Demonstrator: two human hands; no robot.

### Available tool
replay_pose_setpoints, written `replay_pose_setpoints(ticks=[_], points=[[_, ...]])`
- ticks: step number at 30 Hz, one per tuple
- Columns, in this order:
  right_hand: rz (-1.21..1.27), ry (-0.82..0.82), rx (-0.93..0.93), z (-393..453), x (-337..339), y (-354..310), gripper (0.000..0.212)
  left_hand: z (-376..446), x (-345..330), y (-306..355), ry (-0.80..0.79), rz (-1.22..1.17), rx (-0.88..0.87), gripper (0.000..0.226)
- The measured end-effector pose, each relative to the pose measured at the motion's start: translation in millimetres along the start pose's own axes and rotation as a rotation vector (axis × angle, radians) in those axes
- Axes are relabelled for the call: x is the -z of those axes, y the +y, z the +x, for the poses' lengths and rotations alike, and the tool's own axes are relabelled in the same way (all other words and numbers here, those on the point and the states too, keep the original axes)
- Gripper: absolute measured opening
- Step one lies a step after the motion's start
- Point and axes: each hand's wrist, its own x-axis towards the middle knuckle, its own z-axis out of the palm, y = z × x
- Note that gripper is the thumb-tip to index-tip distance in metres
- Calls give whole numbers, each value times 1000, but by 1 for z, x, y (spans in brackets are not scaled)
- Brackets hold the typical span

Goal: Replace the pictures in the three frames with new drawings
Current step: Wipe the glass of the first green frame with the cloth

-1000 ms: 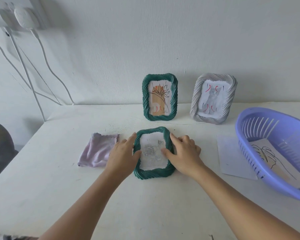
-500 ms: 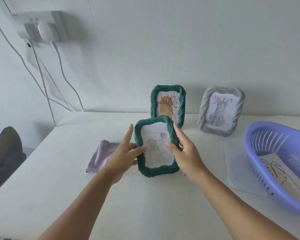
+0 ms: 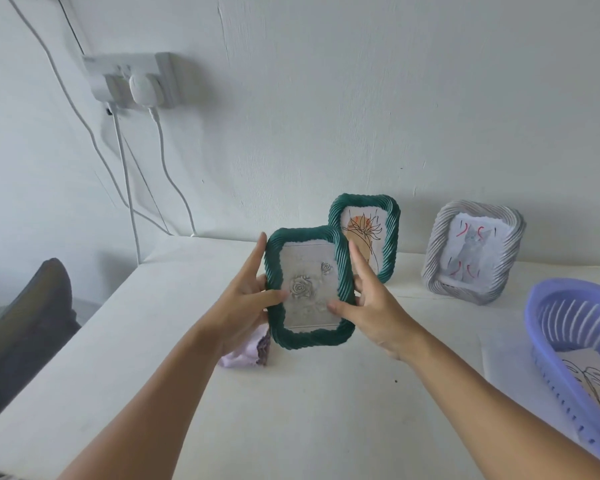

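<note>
Frame with the rose drawing (image 3: 309,287) is up off the table (image 3: 291,410), held upright between both hands, picture side facing me. Left hand (image 3: 243,299) grips its left edge: thumb on the front over the picture, index finger straight up along the rim, other fingers hidden behind. Right hand (image 3: 371,303) grips the right edge the same way, thumb tip on the lower right of the picture, index finger extended upward beside the rim. I can't see the frame's back at all, so no word on clips or a stand.

Second green frame (image 3: 366,233) stands far, against the wall, with an orange plant sketch. Grey frame (image 3: 473,251) stands to its right with a cat picture. Purple basket (image 3: 548,306) at the right edge holds a leaf line drawing (image 3: 589,379); a loose white sheet (image 3: 506,351) lies flat just left of it. Lilac cloth (image 3: 246,351) sits on the table under the held frame, partly hidden by my left wrist.

Handling guess: frame looks rigid, ridged rope-pattern rim gives decent grip, probably light. The front pane, if glass, is fragile and smudges, so I'd hold by the rim sides, not the face. Paper inside is thin, tears and creases easily; pull it by an edge, flat.
</note>
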Motion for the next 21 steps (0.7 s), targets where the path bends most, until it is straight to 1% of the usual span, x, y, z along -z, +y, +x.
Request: replay_pose_setpoints(ticks=[3,7,13,21], points=[[-17,-29,-8,16,-4,-6,105,4,11,6,20,24,-29,98],[-27,-11,21,42,-18,-8,106,14,30,12,60,53,-62,98],[-51,19,42,89,-43,-2,108,36,65,20,118,98,-70,98],[-109,21,51,153,-59,12,107,81,107,18,180,137,-76,98]])
